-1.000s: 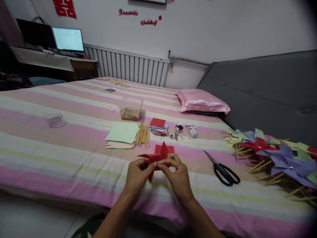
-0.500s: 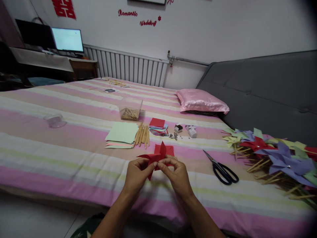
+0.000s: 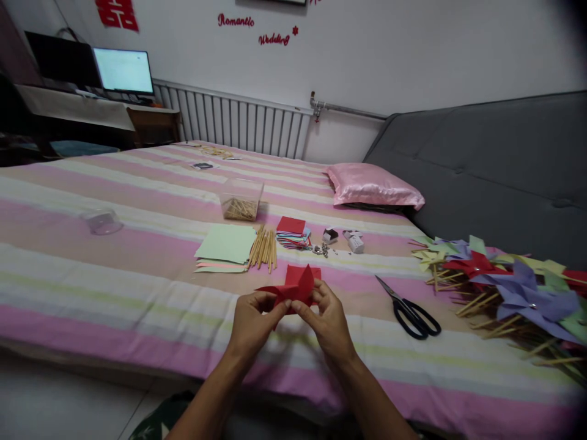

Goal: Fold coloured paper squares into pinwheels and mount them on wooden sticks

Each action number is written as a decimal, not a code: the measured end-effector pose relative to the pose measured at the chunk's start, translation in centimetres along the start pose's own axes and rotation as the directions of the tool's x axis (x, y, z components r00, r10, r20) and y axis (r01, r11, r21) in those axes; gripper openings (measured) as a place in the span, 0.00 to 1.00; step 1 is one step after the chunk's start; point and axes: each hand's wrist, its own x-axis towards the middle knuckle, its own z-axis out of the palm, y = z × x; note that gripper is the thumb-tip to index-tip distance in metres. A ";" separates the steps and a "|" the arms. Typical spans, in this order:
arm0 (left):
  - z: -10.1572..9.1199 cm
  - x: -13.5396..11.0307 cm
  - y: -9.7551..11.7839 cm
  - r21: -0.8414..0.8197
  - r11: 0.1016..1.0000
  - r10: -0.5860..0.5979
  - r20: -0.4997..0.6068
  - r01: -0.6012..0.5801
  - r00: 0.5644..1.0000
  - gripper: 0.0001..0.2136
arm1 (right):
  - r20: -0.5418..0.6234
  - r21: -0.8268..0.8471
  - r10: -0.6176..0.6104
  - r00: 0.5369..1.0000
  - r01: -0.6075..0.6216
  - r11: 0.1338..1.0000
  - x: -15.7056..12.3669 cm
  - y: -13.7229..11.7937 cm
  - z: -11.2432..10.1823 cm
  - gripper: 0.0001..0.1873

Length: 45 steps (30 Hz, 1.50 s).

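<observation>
My left hand [image 3: 251, 322] and my right hand [image 3: 324, 319] both pinch a red paper pinwheel shape [image 3: 296, 285] just above the striped bed [image 3: 114, 275]. The fingertips of the two hands meet at the paper's middle, and its folded points stick up and to the left. Black scissors [image 3: 409, 308] lie on the bed to the right of my right hand. Beyond the paper lie a bundle of wooden sticks [image 3: 265, 247], a stack of green and pink sheets [image 3: 225, 247] and a small stack of coloured squares [image 3: 292, 233].
A heap of finished pinwheels on sticks [image 3: 513, 290] lies at the right by the grey headboard [image 3: 495, 171]. A clear box of sticks [image 3: 241, 200], a pink pillow [image 3: 373, 186], a clear lid [image 3: 101, 221] and small metal pins [image 3: 322, 249] are on the bed. A lit monitor [image 3: 123, 71] stands far left.
The paper's upper flaps have been folded lower and closer to my fingers. Both hands stayed in nearly the same place.
</observation>
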 end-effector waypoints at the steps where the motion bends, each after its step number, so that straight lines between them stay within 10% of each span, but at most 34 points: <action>1: 0.0 0.0 0.0 0.006 1.000 0.007 0.014 -0.007 1.000 0.06 | 0.021 -0.042 -0.012 1.000 0.013 0.999 0.0 0.0 -0.1 0.16; 45: 0.5 -0.3 0.0 -0.121 0.983 -0.129 0.098 0.141 0.987 0.11 | 0.063 -0.010 0.061 0.996 -0.061 0.998 0.4 0.6 -1.3 0.10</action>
